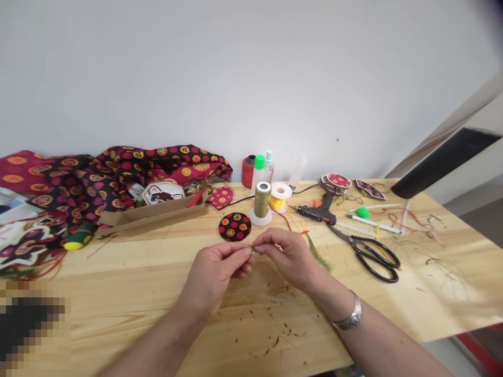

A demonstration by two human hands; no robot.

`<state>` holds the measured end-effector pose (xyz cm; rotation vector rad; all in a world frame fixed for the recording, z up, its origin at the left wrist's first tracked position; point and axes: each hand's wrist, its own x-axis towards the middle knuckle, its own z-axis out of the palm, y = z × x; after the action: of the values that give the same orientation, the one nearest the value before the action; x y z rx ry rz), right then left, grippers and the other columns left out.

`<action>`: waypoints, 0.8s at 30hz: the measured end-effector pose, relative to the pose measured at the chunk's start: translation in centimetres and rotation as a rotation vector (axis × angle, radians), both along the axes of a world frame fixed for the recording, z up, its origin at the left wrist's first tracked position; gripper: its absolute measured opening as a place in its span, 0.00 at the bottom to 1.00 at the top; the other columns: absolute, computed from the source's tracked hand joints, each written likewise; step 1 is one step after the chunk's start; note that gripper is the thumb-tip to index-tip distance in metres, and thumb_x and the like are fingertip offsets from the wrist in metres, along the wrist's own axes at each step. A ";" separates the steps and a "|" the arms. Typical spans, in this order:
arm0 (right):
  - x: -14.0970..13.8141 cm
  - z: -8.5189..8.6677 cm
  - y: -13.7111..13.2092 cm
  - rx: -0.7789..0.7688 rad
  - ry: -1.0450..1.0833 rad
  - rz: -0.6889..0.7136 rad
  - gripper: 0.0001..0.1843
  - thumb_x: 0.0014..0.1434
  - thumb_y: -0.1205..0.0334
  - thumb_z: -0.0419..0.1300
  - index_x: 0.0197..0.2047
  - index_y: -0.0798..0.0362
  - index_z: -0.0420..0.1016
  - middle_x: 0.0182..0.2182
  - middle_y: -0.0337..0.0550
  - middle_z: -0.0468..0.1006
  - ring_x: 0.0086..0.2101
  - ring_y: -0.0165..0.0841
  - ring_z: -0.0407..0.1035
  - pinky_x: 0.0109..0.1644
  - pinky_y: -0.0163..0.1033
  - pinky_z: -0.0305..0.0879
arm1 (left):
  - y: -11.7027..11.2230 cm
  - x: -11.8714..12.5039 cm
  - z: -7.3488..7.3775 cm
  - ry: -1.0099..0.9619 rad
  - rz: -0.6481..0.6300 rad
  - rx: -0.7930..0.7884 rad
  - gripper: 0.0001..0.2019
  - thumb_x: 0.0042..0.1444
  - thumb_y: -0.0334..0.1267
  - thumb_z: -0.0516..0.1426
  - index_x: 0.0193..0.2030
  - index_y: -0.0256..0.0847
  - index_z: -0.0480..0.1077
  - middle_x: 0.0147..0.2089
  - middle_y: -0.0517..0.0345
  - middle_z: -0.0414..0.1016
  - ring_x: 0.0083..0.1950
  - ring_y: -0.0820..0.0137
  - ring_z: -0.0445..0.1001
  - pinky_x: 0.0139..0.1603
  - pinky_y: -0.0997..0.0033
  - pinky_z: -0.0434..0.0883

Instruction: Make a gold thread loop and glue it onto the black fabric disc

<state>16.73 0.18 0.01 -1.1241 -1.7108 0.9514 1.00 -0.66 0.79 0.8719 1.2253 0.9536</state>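
Observation:
My left hand (222,272) and my right hand (286,256) meet above the front middle of the table, fingertips almost touching. Both pinch a tiny olive-brown bit that looks like thread (252,248); most of it is hidden by the fingers. Just behind them lies a round black fabric patch (234,226) with red and yellow flower dots. A spool of olive thread (262,201) stands upright on its white base beyond the hands. Right of my right hand, an olive tassel (319,255) with a red tie lies on the wood.
Black-handled scissors (375,256) and a glue gun (316,212) lie to the right, near a white pen (373,223). A yellow thread spool (278,198) and bottles (258,173) stand behind. Patterned cloth (157,162) and a cardboard tray (157,217) occupy the left. Dark scraps (273,343) litter the front.

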 end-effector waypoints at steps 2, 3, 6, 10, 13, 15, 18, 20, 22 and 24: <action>0.1 -0.1 0.0 -0.019 0.003 0.005 0.09 0.54 0.71 0.57 0.31 0.51 0.77 0.28 0.37 0.78 0.30 0.28 0.71 0.37 0.33 0.68 | 0.0 0.0 0.0 0.003 0.002 0.000 0.06 0.41 0.36 0.64 0.26 0.36 0.78 0.23 0.57 0.76 0.22 0.76 0.69 0.24 0.78 0.66; 0.1 -0.1 0.1 -0.030 0.008 0.010 0.09 0.54 0.71 0.57 0.32 0.51 0.77 0.28 0.37 0.78 0.30 0.28 0.71 0.37 0.33 0.68 | 0.0 0.0 0.0 0.005 0.002 0.000 0.06 0.41 0.36 0.64 0.27 0.36 0.78 0.23 0.57 0.76 0.22 0.76 0.69 0.24 0.78 0.65; 0.2 -0.2 0.0 -0.055 0.023 0.021 0.09 0.54 0.71 0.57 0.33 0.51 0.77 0.28 0.36 0.78 0.30 0.27 0.71 0.36 0.32 0.67 | -0.1 0.0 -0.1 0.008 -0.002 0.000 0.06 0.42 0.36 0.64 0.27 0.36 0.78 0.23 0.57 0.76 0.23 0.77 0.68 0.25 0.79 0.65; 0.1 -0.2 0.0 -0.064 0.022 0.023 0.09 0.53 0.72 0.57 0.32 0.52 0.77 0.28 0.35 0.78 0.30 0.26 0.71 0.36 0.31 0.66 | -0.1 -0.1 -0.1 0.013 -0.003 -0.004 0.05 0.43 0.36 0.64 0.27 0.36 0.78 0.23 0.57 0.76 0.23 0.77 0.68 0.25 0.79 0.66; 0.0 -0.2 0.0 -0.072 0.014 0.014 0.08 0.53 0.72 0.57 0.31 0.52 0.77 0.27 0.36 0.78 0.30 0.26 0.70 0.37 0.32 0.66 | -0.2 -0.1 -0.1 0.017 0.001 -0.001 0.05 0.42 0.36 0.64 0.27 0.36 0.78 0.23 0.57 0.77 0.23 0.77 0.69 0.25 0.79 0.66; 0.0 -0.2 0.1 -0.084 0.014 0.013 0.09 0.53 0.72 0.57 0.31 0.52 0.77 0.27 0.36 0.78 0.30 0.27 0.70 0.37 0.32 0.66 | -0.2 -0.1 0.0 0.016 0.005 -0.003 0.06 0.42 0.36 0.64 0.27 0.36 0.78 0.24 0.56 0.77 0.23 0.77 0.69 0.25 0.79 0.66; 0.0 -0.3 0.2 -0.089 0.024 0.017 0.09 0.52 0.72 0.56 0.32 0.52 0.76 0.28 0.36 0.78 0.30 0.27 0.71 0.37 0.33 0.67 | -0.1 -0.1 0.1 0.005 0.010 -0.009 0.07 0.42 0.37 0.64 0.28 0.36 0.79 0.25 0.55 0.78 0.23 0.76 0.69 0.25 0.78 0.66; 0.0 -0.4 0.2 -0.083 0.030 0.015 0.09 0.52 0.72 0.57 0.32 0.51 0.76 0.29 0.35 0.79 0.31 0.27 0.71 0.38 0.33 0.67 | -0.1 0.0 0.1 -0.003 0.013 -0.009 0.07 0.41 0.37 0.64 0.28 0.37 0.79 0.24 0.55 0.78 0.22 0.77 0.69 0.24 0.78 0.66; 0.0 -0.4 0.2 -0.074 0.036 0.005 0.09 0.52 0.72 0.57 0.32 0.51 0.76 0.29 0.35 0.79 0.31 0.27 0.71 0.38 0.33 0.67 | 0.0 0.0 0.2 -0.008 0.013 -0.011 0.07 0.41 0.37 0.64 0.28 0.37 0.79 0.24 0.55 0.78 0.22 0.77 0.69 0.25 0.78 0.66; 0.0 -0.4 0.2 -0.074 0.039 -0.006 0.08 0.52 0.72 0.57 0.31 0.51 0.75 0.28 0.35 0.78 0.31 0.27 0.71 0.38 0.33 0.67 | -0.1 0.0 0.1 -0.004 0.016 -0.013 0.07 0.41 0.38 0.64 0.28 0.37 0.79 0.24 0.55 0.78 0.23 0.76 0.69 0.24 0.78 0.66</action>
<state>16.76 0.35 -0.40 -1.1502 -1.6516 1.0335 1.03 -0.71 0.91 0.8501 1.2355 0.9589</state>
